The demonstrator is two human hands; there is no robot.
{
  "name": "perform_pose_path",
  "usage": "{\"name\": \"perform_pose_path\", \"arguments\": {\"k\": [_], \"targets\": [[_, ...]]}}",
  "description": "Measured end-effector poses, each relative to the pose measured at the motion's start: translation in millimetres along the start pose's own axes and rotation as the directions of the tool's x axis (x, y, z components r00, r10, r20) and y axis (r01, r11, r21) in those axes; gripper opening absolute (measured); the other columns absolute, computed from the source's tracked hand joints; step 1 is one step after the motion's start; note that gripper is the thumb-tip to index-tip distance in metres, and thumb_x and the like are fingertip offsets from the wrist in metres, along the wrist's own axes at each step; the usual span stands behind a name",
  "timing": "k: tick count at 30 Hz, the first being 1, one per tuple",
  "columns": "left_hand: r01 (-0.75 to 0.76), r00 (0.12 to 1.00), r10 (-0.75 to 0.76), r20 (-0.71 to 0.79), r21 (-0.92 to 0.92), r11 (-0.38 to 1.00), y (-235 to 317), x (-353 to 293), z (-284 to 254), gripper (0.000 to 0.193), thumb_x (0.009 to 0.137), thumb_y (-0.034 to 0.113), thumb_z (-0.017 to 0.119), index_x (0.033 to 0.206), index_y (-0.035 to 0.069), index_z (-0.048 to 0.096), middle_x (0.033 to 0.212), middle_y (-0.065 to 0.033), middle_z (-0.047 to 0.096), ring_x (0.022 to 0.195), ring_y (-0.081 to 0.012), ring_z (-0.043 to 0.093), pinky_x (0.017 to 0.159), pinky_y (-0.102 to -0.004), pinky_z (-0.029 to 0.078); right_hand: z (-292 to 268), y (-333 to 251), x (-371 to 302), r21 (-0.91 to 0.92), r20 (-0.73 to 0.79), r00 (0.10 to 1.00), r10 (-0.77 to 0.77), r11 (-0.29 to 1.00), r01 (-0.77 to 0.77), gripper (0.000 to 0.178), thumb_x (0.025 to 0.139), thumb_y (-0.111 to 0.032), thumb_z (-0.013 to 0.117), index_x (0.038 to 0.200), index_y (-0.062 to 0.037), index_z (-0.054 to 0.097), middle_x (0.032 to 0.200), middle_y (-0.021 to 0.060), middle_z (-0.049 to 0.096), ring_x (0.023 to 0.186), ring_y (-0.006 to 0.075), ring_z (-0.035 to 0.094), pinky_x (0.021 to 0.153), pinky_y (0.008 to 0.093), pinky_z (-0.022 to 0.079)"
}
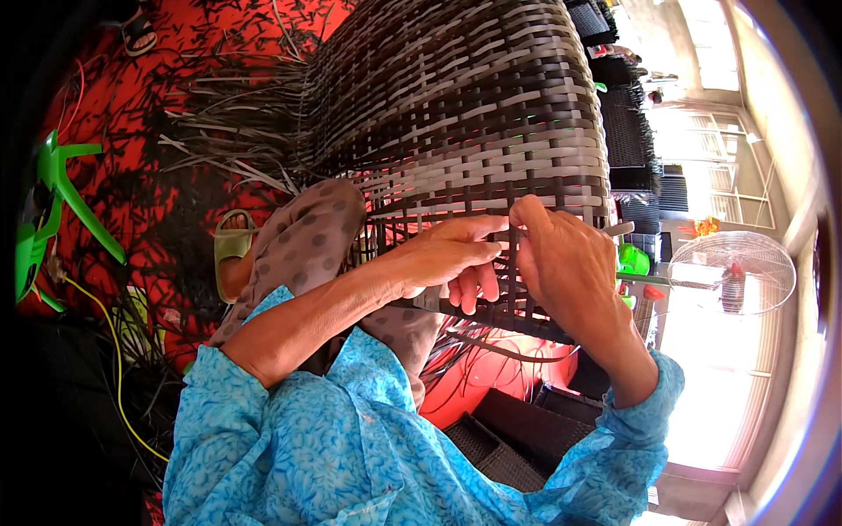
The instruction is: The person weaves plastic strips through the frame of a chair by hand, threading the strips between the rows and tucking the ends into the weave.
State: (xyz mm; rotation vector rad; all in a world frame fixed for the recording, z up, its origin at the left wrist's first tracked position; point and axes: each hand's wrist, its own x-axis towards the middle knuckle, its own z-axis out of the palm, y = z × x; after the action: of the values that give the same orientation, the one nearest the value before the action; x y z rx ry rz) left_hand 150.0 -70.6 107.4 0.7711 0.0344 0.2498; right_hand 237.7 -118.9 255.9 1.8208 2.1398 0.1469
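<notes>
A red floor (197,22) is spreading out to the hands' left, scattered dark scraps hiding much of it, and its far side is running into the black rim. Directly under and beyond both hands, a brown and grey weave (465,149) is standing in front of the person, its top being cut off by the upper edge. Below the hands, a blue shirt (351,456) is filling the lower edge; dotted trousers (307,232) are partly disappearing behind the left forearm. To the right of the right hand, a fan (732,272) is standing against a glare that is washing out the windows. Black wicker pieces (623,123) are crowding beyond that hand, the weave covering their near sides. Far left of the hands, a green chair (83,210) is showing only in part. Loose strips (232,114) are fanning out beyond the left hand, to its left.

The left hand (447,254) is reaching in with thumb and forefinger close together, the other fingers curling; the right hand (566,254) is bending its fingers against the weave, its back concealing most of them. Whether either is gripping a strip, I cannot tell.
</notes>
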Motion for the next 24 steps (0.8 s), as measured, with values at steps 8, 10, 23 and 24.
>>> {"name": "perform_pose_path", "arguments": {"k": [8,10,23,24], "targets": [[-0.189,0.951,0.157,-0.267,-0.095,0.977,-20,10,-10,0.015,0.082,0.020,0.063,0.081,0.008,0.055,0.061,-0.0009,0.057,0.046,-0.0079,0.055,0.040,-0.0183,0.040,-1,3,1,-0.007,-0.010,1.000,-0.024,1.000,0.024,0.013,0.074,-0.008,0.054,0.086,-0.0072,0.047,0.084,0.0112,0.055,0.070,0.0275,0.059,0.056,0.0397,0.046],[-0.176,0.949,0.144,-0.281,-0.091,0.980,-28,11,-16,0.014,0.082,0.020,0.063,0.081,0.009,0.055,0.061,0.0000,0.057,0.046,-0.0070,0.055,0.039,-0.0178,0.039,7,2,1,-0.142,-0.014,0.999,-0.042,0.989,0.040,0.012,0.073,-0.010,0.055,0.084,-0.0080,0.051,0.088,0.0103,0.052,0.070,0.0245,0.060,0.054,0.0363,0.045],[-0.257,0.952,0.217,-0.217,-0.176,0.950,-61,0,-31,0.015,0.084,0.024,0.062,0.083,0.010,0.057,0.068,0.0025,0.054,0.055,-0.0069,0.052,0.048,-0.0200,0.038,23,-3,10,-0.133,0.172,0.961,-0.216,0.962,0.240,0.005,0.069,-0.012,0.053,0.071,-0.0081,0.056,0.063,0.0075,0.054,0.056,0.0223,0.056,0.057,0.0361,0.035],[-0.280,0.948,0.241,-0.210,-0.183,0.942,-60,0,-32,0.015,0.084,0.024,0.061,0.085,0.009,0.058,0.069,0.0020,0.055,0.055,-0.0072,0.053,0.048,-0.0197,0.039,26,0,9,-0.041,0.151,0.964,-0.220,0.973,0.229,0.006,0.069,-0.012,0.053,0.069,-0.0077,0.056,0.063,0.0085,0.054,0.055,0.0237,0.055,0.057,0.0370,0.035]]}}
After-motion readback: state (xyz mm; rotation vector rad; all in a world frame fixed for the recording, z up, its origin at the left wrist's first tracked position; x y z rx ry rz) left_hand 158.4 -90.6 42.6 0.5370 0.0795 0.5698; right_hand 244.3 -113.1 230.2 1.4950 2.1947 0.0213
